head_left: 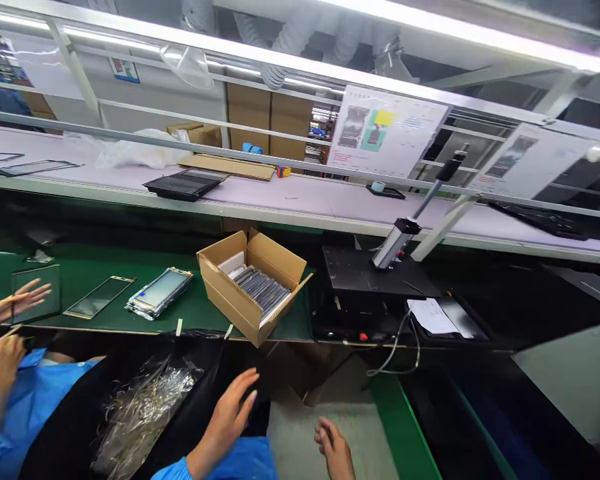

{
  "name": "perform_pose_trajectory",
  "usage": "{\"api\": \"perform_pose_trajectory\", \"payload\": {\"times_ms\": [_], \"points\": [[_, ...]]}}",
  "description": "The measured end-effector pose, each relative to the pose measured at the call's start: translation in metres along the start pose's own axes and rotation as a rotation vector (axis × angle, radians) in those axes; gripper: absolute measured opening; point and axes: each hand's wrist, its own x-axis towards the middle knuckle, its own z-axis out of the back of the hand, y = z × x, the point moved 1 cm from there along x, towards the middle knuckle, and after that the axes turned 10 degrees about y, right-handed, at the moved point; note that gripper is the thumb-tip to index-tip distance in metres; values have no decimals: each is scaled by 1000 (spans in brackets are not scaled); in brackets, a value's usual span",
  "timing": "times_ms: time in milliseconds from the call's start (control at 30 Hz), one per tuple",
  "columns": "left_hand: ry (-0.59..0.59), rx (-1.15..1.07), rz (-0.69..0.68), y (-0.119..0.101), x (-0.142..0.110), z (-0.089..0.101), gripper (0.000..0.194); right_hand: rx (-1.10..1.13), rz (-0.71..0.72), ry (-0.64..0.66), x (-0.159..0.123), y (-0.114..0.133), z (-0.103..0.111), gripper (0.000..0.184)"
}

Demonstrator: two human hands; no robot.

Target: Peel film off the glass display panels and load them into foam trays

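Note:
My left hand [226, 413] is held out in front of the bench edge, fingers stretched and thumb apart, with nothing in it. Lower and to its right, my right hand [334, 448] hangs over the floor gap, its fingers loosely bent and no object visible in them. Nearest to both is an open cardboard box [233, 301] on the green bench, tilted over the front edge. A row of thin flat screen panels [260, 288] stands packed inside it. Left of the box lie a stack of phone screens [161, 293] and a single screen [100, 297].
A co-worker's hands [3, 360] are at far left beside a dark glass panel [37, 293]. A black bag [195, 360] of clear film strips [145, 420] hangs below the bench. Right stands a black press machine [355, 273] with a cable [397, 347]. A shelf [300, 197] runs behind.

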Motion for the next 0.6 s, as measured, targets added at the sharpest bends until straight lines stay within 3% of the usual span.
{"api": "perform_pose_trajectory", "payload": {"times_ms": [67,167,233,300,367,433,500,600], "points": [[-153,69,-82,-14,45,18,37,-33,147,3,30,49,16,52],[-300,198,-203,-25,109,46,34,-188,412,32,71,162,38,45],[-332,305,-242,-21,143,62,34,-333,578,142,106,244,41,42],[-320,424,-260,-11,170,71,33,-506,713,291,152,316,30,41],[-277,518,-270,-3,188,76,31,-691,808,427,207,369,4,42],[-245,541,-247,0,199,76,28,-882,834,541,266,402,-33,42],[-268,504,-204,-4,203,75,24,-1083,789,650,322,418,-77,41],[-361,425,-141,-14,203,73,14,-1296,682,783,391,422,-142,40]]}}
